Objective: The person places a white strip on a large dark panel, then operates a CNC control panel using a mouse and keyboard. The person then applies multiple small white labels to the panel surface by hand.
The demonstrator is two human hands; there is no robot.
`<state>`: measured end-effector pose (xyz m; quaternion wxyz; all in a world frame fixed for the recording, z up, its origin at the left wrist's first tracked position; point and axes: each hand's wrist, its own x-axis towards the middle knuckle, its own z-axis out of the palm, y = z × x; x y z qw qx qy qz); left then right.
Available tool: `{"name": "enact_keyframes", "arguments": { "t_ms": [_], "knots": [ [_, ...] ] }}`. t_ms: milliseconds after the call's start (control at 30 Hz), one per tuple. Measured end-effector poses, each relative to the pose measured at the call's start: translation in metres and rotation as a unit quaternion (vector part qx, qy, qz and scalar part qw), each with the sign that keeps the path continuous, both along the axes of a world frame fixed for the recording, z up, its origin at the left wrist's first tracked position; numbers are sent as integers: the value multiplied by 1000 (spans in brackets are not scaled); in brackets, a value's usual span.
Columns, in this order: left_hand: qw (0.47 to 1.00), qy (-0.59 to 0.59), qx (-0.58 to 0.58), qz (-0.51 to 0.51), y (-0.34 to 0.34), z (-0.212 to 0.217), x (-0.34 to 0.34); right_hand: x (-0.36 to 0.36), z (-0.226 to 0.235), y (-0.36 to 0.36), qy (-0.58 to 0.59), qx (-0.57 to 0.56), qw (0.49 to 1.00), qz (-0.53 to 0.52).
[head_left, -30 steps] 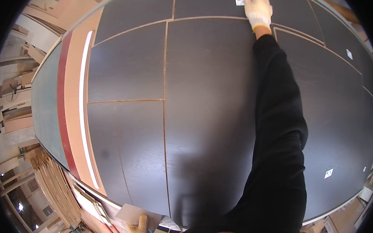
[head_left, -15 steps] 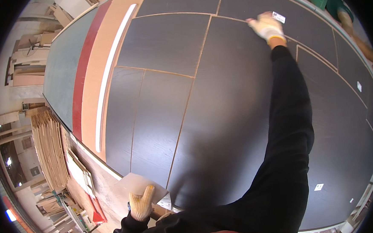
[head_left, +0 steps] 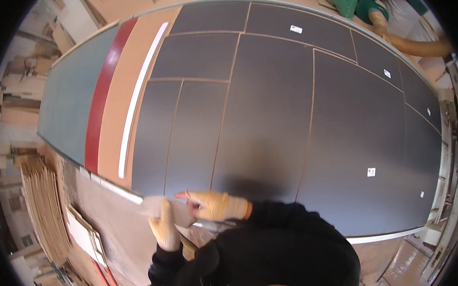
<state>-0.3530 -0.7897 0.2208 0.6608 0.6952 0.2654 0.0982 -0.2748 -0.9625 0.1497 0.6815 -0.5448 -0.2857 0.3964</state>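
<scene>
1. Head view: a pale sheet of paper (head_left: 162,207) is held at the near edge of the big dark board (head_left: 269,119), close to the body.
2. The sheet is gripped from below by the left hand (head_left: 166,229), its gloved fingers closed around the paper's near edge.
3. The right hand (head_left: 214,206), also gloved, is laid against the sheet's right side; its fingertips are pinched on the paper.
4. Small white labels (head_left: 371,172) are seen on the cut panels to the right.
5. A stack of thin boards (head_left: 44,206) is seen at the far left, on the floor.
</scene>
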Motion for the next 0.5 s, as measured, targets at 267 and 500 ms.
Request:
{"name": "enact_keyframes", "arguments": {
  "t_ms": [267,500],
  "knots": [
    [989,38,-110,-90,17,19,-63,-25,66,11,-132,15,987,-89],
    [921,-46,-378,-82,27,24,-84,-38,82,30,-224,-52,973,3]
  ]
}}
